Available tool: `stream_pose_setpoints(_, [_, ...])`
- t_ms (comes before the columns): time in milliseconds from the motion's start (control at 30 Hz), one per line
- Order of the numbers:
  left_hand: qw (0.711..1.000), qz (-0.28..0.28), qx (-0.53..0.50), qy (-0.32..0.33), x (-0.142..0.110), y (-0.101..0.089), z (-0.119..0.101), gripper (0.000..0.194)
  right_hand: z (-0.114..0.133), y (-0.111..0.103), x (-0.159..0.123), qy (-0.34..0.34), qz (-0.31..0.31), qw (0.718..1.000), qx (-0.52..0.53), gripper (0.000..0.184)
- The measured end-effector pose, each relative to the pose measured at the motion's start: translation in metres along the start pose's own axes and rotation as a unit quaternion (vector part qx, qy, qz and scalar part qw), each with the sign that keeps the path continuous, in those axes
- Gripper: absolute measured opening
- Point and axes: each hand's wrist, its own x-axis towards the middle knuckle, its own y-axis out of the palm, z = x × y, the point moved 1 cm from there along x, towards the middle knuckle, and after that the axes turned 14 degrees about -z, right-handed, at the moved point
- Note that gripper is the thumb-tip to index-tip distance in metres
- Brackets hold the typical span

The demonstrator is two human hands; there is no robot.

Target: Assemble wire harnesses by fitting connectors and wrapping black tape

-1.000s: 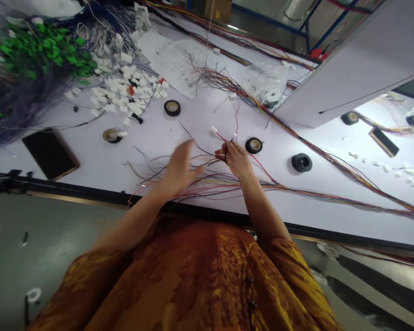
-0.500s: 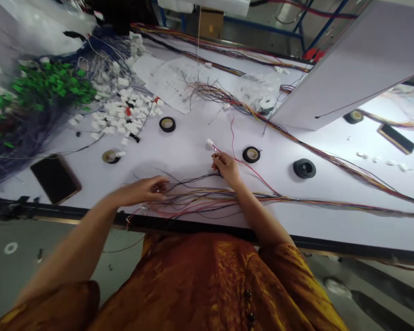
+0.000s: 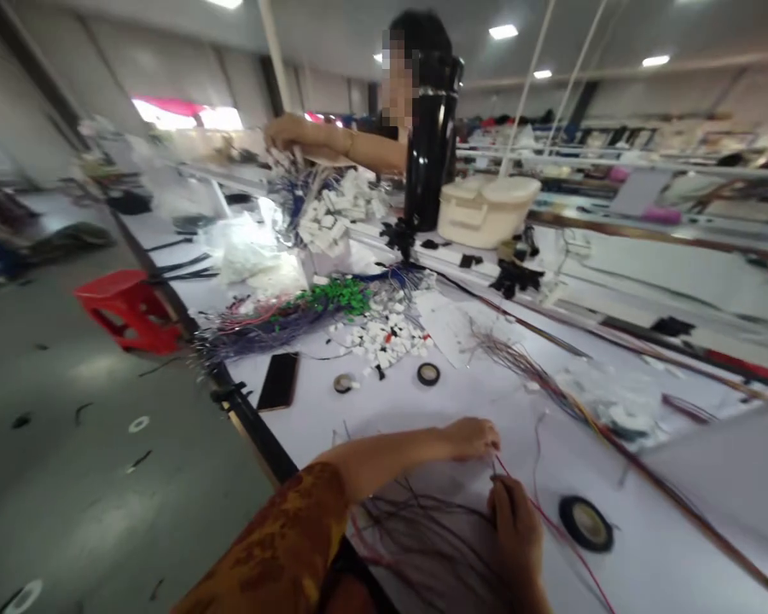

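Note:
At the centre, my left hand is closed in a pinch at the end of a red wire. The white connector seen earlier on that end is hidden by the fingers. Just below and right of it, my right hand is closed, with a small thin metallic tip showing at its fingertips. A dark wire appears to run into that hand. Below my left forearm, loose dark and red wires spread over the white table, blurred. A black tape roll lies right of my right hand.
Two more tape rolls, a phone, white connectors and green connectors lie farther back. A wire bundle crosses at right. Across the table, a co-worker's hand reaches over wires. A red stool stands at left.
The camera has tilted up and turned left, showing the room and co-worker. My left hand has moved from the loose wires to the red wire's end, close to my right hand.

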Motion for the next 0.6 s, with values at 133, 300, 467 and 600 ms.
stream_pose_setpoints(133, [0.998,-0.035,-0.04,-0.042,-0.039,0.002,0.019,0.02,-0.003,0.002,-0.008,0.023,0.026,0.998,-0.058,0.009])
stream_pose_setpoints(300, [0.915,-0.075,-0.347,-0.193,-0.085,0.012,0.031,0.041,-0.009,0.003,-0.017,0.023,0.079,0.993,-0.085,0.016])
stream_pose_setpoints(467, [0.851,-0.077,-0.45,-0.26,-0.097,0.013,0.025,0.051,0.019,0.004,-0.016,-0.052,0.053,0.994,-0.085,0.008])
stream_pose_setpoints(600, [0.824,-0.077,-0.488,-0.277,-0.107,0.013,0.026,0.049,0.04,0.006,-0.016,-0.039,0.089,0.987,-0.125,0.017])
